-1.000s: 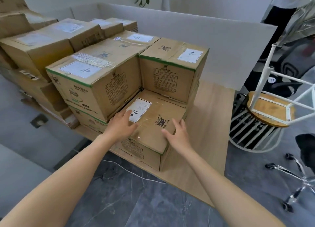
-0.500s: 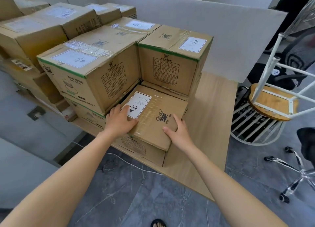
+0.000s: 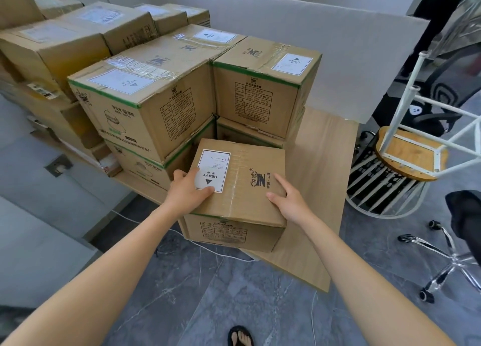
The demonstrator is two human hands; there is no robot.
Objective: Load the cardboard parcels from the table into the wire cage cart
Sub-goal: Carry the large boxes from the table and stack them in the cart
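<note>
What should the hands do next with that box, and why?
Probably slide both hands lower down its sides before lifting. The front box juts past the table edge, the left hand and right hand hold only its top edges, and its label says HEAVY.

A pale wood table (image 3: 322,179) carries the load. The box (image 3: 242,189) in the grip, with the left hand (image 3: 186,193) and right hand (image 3: 290,202) on its top edges, sits at the near edge, its front hanging past the rim (whether its base bears on the wood is unclear). Just behind the grip a low box (image 3: 247,133) lies on the top. Left of the grip a bottom box (image 3: 141,167) lies there too. Right of the grip, wood grain runs back to a grey divider (image 3: 312,46) along the far edge.
</note>
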